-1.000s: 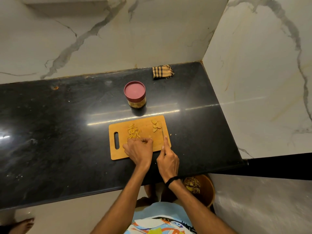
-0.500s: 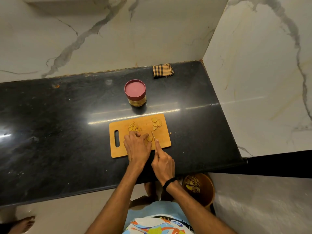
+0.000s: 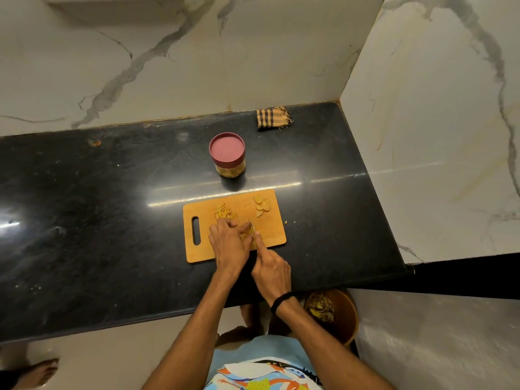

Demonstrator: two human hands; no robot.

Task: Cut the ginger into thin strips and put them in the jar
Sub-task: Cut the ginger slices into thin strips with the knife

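Nearest, gripping a small knife (image 3: 252,226) in the right hand (image 3: 271,267), black band (image 3: 281,301) at the wrist, forefinger stretched along the blade's back. Pinning a ginger piece (image 3: 246,235) under curled fingertips of the left hand (image 3: 229,244), just beside the blade. Beneath, a rectangular wooden cutting board (image 3: 204,250) with a slot handle, on glossy black stone countertop (image 3: 84,220). Farther up the board, pale ginger strips (image 3: 223,213) left, flat slices (image 3: 261,206) right. Beyond, a round jar (image 3: 227,154), maroon lid on, golden body. Farthest, a folded checked cloth (image 3: 273,117), fringed.
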